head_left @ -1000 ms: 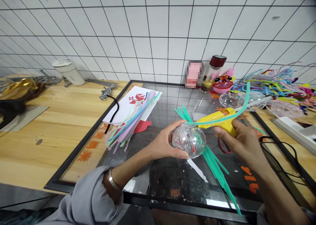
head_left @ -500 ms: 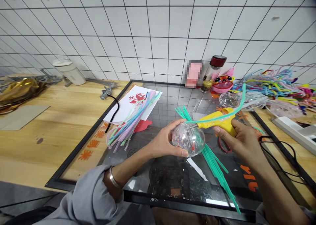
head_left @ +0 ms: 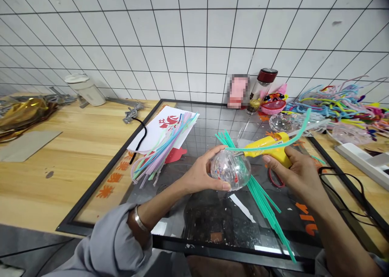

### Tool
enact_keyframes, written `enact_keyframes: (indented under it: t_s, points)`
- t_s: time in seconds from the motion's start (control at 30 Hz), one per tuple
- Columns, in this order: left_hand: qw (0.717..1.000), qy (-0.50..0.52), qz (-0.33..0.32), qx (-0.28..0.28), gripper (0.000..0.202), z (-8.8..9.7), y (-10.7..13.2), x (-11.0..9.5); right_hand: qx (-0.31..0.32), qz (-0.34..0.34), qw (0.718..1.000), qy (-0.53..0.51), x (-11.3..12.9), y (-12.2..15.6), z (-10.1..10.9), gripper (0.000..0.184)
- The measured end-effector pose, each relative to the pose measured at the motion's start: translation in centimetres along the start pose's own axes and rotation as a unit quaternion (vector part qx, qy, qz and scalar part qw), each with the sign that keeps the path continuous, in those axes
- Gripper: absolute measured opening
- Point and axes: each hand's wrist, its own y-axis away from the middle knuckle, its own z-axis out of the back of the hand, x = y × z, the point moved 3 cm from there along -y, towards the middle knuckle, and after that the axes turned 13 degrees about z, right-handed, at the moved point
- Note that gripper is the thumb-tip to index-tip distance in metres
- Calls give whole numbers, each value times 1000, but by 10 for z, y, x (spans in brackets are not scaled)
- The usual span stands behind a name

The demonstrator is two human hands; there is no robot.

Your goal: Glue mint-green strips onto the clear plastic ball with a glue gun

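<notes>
My left hand [head_left: 202, 173] is closed round a clear plastic ball [head_left: 227, 171] with small coloured bits showing in it. A green pipe cleaner [head_left: 273, 146] runs from the fingertips of that hand across to the right, its far end curving upward. My right hand [head_left: 299, 171] grips a yellow hot glue gun [head_left: 264, 144]. Its metal nozzle points left at the top of the ball, and a pale glue stick [head_left: 314, 125] sticks out of its back. Beneath the ball lies a bundle of green pipe cleaners [head_left: 267, 208] on the glass-topped board.
Pastel pipe cleaners [head_left: 165, 151] lie across a white paper [head_left: 159, 125] with a red print. Red-handled scissors [head_left: 275, 177] rest under the glue gun. At right are a white power strip [head_left: 364, 165], black cable [head_left: 340, 200] and a heap of coloured pipe cleaners [head_left: 331, 101]. A jar [head_left: 263, 86] stands behind.
The ball and the near end of the green pipe cleaner have shifted very slightly left. The pipe cleaner's far end sits a little further right. Both hands keep their holds.
</notes>
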Motion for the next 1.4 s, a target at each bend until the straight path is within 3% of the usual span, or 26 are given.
enact_keyframes:
  t_s: [0.47,1.0,1.4]
  points:
    - [1000,7,10,-1,105,-1,0,0,-14,-13,996,82,3,0,0,51]
    - [998,-65,-18,-15,104,0,1,0,-28,13,995,96,1,-1,1,44]
    - [998,-64,-10,-22,103,-2,2,-3,-34,24,993,109,3,-2,2,45]
